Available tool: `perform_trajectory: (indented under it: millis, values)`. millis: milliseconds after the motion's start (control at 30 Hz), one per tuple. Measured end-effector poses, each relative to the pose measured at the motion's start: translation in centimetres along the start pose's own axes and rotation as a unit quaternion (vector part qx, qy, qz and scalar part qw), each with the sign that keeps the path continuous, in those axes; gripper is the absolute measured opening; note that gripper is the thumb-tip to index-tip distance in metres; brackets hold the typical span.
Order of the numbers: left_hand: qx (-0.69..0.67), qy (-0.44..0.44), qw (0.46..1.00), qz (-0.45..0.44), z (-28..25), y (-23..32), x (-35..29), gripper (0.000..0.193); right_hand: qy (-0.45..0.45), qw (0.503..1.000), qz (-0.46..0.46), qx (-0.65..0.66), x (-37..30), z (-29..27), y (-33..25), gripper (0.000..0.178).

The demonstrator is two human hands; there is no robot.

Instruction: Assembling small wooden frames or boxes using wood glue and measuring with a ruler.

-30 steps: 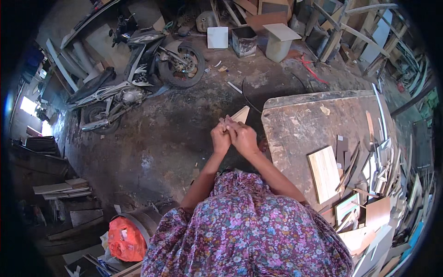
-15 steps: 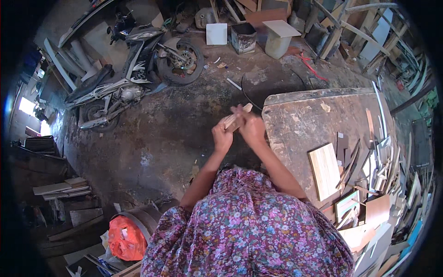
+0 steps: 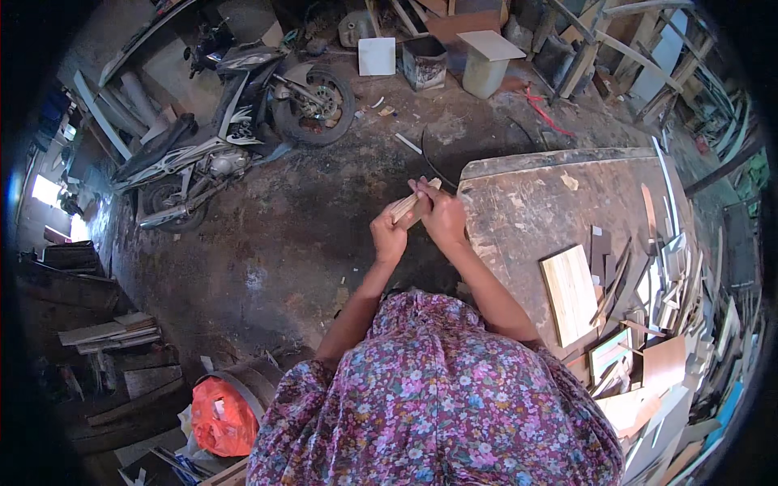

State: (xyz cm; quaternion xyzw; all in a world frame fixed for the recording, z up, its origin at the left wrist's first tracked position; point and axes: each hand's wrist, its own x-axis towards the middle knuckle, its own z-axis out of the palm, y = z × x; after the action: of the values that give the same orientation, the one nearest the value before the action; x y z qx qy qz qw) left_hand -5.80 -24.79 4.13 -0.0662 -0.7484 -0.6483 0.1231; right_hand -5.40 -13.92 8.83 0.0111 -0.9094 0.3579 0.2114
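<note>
A small light piece of wood [image 3: 403, 209] is held up in front of me, tilted with its far end to the right. Around its near left end my left hand [image 3: 389, 233] is closed. My right hand [image 3: 443, 217] is closed at the far right part of the wood, its fingers lying over the edge. Whether a small sheet or tool sits under the right fingers cannot be made out. Both hands are just left of the worn wooden table [image 3: 519, 215], above the dark floor.
On the table lie a pale wooden board [image 3: 569, 297] and heaps of offcuts [image 3: 668, 292]. A motorcycle [image 3: 235, 138] stands at the far left. A bucket with a board on top [image 3: 486, 74] and a square tin [image 3: 425, 63] are at the back. Near left is a red plastic bag [image 3: 223, 417].
The right hand was smeared by motion and shows sharply now, still at the wood's far end. The wood and left hand have barely moved; the whole view has shifted slightly.
</note>
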Motion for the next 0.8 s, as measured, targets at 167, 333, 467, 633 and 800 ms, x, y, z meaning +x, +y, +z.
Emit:
perform_trajectory:
  millis: [167, 333, 467, 633, 800]
  values:
    - [0.105, -0.035, 0.994, -0.009, -1.1, -1.4, 0.2, 0.017, -0.06, 0.997, -0.031, 0.023, -2.5, 1.1, -1.9, 0.022]
    - [-0.014, -0.011, 1.0, -0.025, -0.2, -1.0, -0.2, 0.02, 0.044, 0.999, -0.008, 0.008, -0.1, 1.1, 1.8, 0.021]
    - [0.078, -0.01, 0.996, -0.032, -0.9, -2.2, 0.1, 0.016, -0.033, 0.998, -0.037, 0.032, -1.6, 1.1, -1.4, 0.022]
    - [-0.011, 0.034, 0.999, -0.019, -0.2, -3.3, -0.1, 0.019, -0.054, 0.998, 0.011, 0.003, -1.2, 1.7, 0.0, 0.025]
    - [-0.038, 0.001, 0.999, -0.001, -0.1, -3.4, 0.2, 0.017, -0.008, 1.0, -0.005, 0.014, -0.7, 2.1, 1.1, 0.025]
